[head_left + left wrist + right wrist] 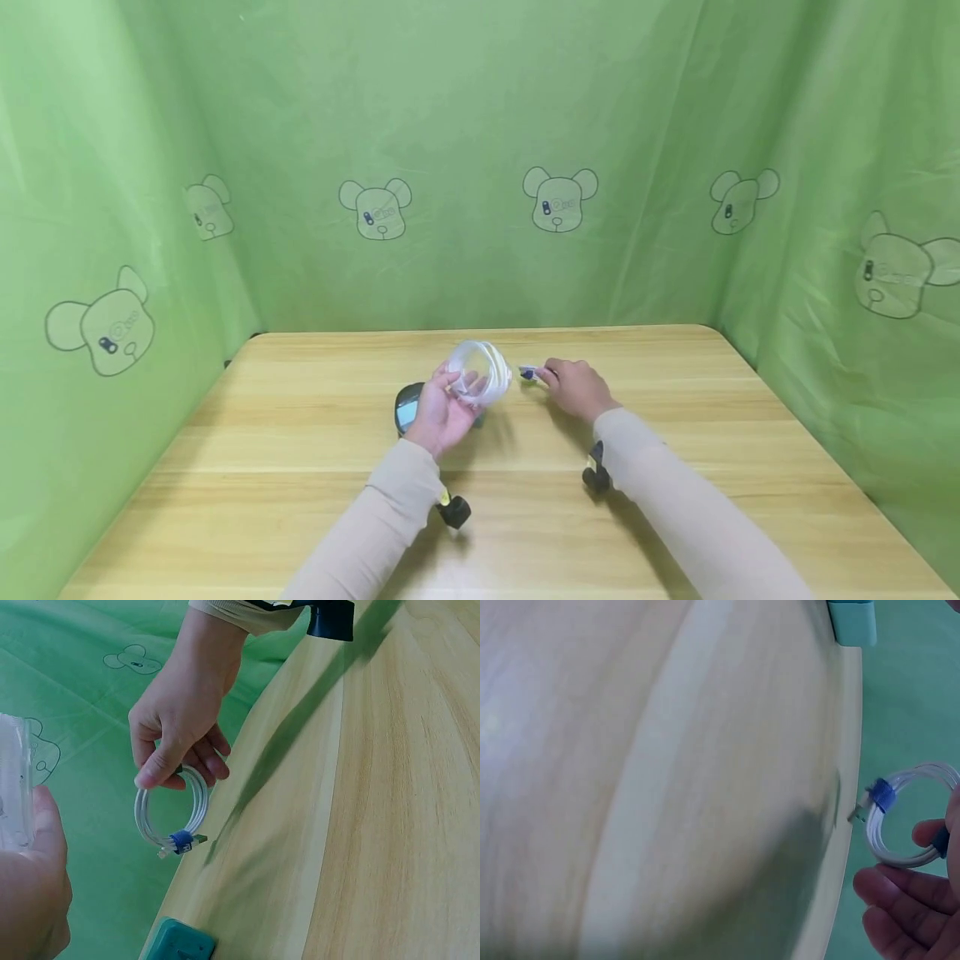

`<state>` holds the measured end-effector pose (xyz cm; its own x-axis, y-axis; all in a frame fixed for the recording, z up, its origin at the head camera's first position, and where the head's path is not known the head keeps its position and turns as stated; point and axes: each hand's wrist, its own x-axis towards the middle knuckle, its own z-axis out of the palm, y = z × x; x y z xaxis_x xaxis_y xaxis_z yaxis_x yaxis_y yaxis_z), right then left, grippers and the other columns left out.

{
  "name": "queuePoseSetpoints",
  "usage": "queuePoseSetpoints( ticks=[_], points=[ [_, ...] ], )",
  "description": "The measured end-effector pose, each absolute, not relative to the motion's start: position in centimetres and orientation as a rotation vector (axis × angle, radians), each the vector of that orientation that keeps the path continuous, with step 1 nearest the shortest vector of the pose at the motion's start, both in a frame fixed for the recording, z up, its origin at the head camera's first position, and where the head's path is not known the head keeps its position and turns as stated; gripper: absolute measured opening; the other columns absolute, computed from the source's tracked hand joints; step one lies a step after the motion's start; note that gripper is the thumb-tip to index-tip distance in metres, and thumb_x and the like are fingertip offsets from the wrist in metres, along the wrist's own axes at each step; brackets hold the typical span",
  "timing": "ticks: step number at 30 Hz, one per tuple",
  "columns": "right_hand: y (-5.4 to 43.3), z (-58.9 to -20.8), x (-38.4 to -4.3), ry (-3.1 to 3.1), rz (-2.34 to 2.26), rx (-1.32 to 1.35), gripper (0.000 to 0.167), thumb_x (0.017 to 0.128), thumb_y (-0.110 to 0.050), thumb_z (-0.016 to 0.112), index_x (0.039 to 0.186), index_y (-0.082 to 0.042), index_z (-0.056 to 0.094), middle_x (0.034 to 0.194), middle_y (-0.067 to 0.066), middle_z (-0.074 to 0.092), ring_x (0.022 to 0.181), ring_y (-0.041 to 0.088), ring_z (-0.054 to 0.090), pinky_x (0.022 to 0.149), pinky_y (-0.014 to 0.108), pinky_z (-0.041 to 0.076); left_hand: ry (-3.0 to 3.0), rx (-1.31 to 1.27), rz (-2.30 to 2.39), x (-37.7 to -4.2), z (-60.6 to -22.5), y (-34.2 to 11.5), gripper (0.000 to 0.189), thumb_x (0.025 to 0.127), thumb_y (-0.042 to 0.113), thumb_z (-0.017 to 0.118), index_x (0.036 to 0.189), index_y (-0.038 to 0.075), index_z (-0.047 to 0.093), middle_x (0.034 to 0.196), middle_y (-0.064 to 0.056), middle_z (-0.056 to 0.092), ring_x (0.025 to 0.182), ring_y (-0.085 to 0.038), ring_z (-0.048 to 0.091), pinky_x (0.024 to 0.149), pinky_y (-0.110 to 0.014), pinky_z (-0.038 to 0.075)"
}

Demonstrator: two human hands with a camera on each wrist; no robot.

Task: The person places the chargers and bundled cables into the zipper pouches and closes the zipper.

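Note:
My left hand [438, 419] holds up a clear, round, hollow plastic piece [492, 379], its thumb and fingers around the near side. In the left wrist view only part of this clear plastic [13, 784] shows at the left edge. Across from it, my right hand [579, 390] pinches a coiled white USB cable [201, 804] between thumb and forefinger. A blue tie [883, 795] binds the coil beside its metal plug, and a dark band sits near the fingertips. Coil and clear plastic are apart, both above the table.
Behind my left hand, a black and teal device with a light-blue panel [407, 412] stands on the wooden table [300, 500], partly hidden. Green curtains [465, 100] with bear-head drawings enclose the table at the back and sides. Black cameras [454, 510] are strapped at both wrists.

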<state>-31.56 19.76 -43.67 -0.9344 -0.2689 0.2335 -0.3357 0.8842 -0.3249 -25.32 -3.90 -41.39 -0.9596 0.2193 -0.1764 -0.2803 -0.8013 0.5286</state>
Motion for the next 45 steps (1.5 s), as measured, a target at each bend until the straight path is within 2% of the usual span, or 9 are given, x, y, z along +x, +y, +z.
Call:
queuePoseSetpoints(
  ticks=[5, 14, 24, 28, 32, 35, 40, 45],
  points=[
    [20.1, -43.2, -31.5, -2.832, 0.535, 0.478, 0.030, 0.101, -0.031, 0.050, 0.094, -0.006, 0.064, 0.067, 0.003, 0.057, 0.062, 0.024, 0.057, 0.061, 0.044, 0.053, 0.802, -0.163, 2.749, -25.3, -41.4, -4.0, 0.063, 0.101, 0.012, 0.033, 0.154, 0.029, 0.004, 0.154, -0.023, 0.014, 0.129, -0.034, 0.039, 0.108, -0.044, 0.039],
    [20.3, -42.3, -31.3, -2.826, 0.609, 0.438, 0.028, 0.103, -0.027, 0.048, 0.093, -0.003, 0.059, 0.062, 0.003, 0.050, 0.052, 0.018, 0.046, 0.047, 0.031, 0.042, 0.759, -0.192, 2.769, -25.3, -41.4, -4.0, 0.056, 0.103, 0.019, 0.032, 0.151, 0.032, 0.009, 0.151, -0.022, 0.021, 0.131, -0.038, 0.036, 0.108, -0.046, 0.036],
    [20.4, -41.4, -30.7, -2.806, 0.656, 0.426, 0.029, 0.104, -0.026, 0.044, 0.098, -0.001, 0.056, 0.060, 0.004, 0.048, 0.049, 0.016, 0.042, 0.043, 0.029, 0.038, 0.702, -0.207, 2.776, -25.5, -41.5, -3.9, 0.046, 0.104, 0.026, 0.033, 0.147, 0.033, 0.017, 0.150, -0.020, 0.025, 0.136, -0.037, 0.030, 0.108, -0.049, 0.036],
    [20.3, -41.1, -30.5, -2.801, 0.659, 0.427, 0.029, 0.104, -0.026, 0.043, 0.100, 0.000, 0.056, 0.060, 0.004, 0.048, 0.049, 0.015, 0.042, 0.043, 0.028, 0.037, 0.657, -0.190, 2.767, -25.6, -41.6, -4.0, 0.047, 0.105, 0.033, 0.032, 0.150, 0.029, 0.020, 0.153, -0.017, 0.022, 0.137, -0.035, 0.028, 0.109, -0.048, 0.035],
    [20.3, -40.8, -30.4, -2.789, 0.669, 0.428, 0.029, 0.104, -0.026, 0.043, 0.101, 0.000, 0.055, 0.060, 0.004, 0.048, 0.049, 0.015, 0.042, 0.043, 0.028, 0.037, 0.641, -0.186, 2.756, -25.7, -41.7, -4.0, 0.047, 0.105, 0.040, 0.030, 0.150, 0.026, 0.028, 0.154, -0.013, 0.022, 0.134, -0.031, 0.031, 0.109, -0.047, 0.036],
    [20.3, -40.6, -30.2, -2.779, 0.685, 0.433, 0.027, 0.104, -0.025, 0.044, 0.101, 0.000, 0.055, 0.060, 0.004, 0.048, 0.049, 0.016, 0.042, 0.043, 0.028, 0.038, 0.669, -0.188, 2.757, -25.7, -41.8, -4.0, 0.047, 0.105, 0.042, 0.028, 0.149, 0.028, 0.030, 0.154, -0.013, 0.023, 0.131, -0.030, 0.034, 0.107, -0.048, 0.038],
    [20.3, -40.3, -30.1, -2.754, 0.690, 0.453, 0.026, 0.104, -0.024, 0.045, 0.101, 0.000, 0.056, 0.061, 0.003, 0.049, 0.049, 0.016, 0.044, 0.043, 0.029, 0.038, 0.684, -0.209, 2.765, -25.8, -41.8, -4.0, 0.046, 0.104, 0.043, 0.029, 0.148, 0.027, 0.032, 0.151, -0.013, 0.027, 0.132, -0.031, 0.034, 0.105, -0.048, 0.040],
    [20.2, -40.1, -30.1, -2.739, 0.701, 0.447, 0.026, 0.104, -0.024, 0.045, 0.102, -0.001, 0.056, 0.062, 0.004, 0.052, 0.049, 0.017, 0.046, 0.044, 0.030, 0.040, 0.678, -0.224, 2.764, -25.7, -41.8, -4.0, 0.051, 0.104, 0.044, 0.030, 0.150, 0.022, 0.026, 0.152, -0.014, 0.026, 0.137, -0.032, 0.029, 0.107, -0.049, 0.037]
  ],
)
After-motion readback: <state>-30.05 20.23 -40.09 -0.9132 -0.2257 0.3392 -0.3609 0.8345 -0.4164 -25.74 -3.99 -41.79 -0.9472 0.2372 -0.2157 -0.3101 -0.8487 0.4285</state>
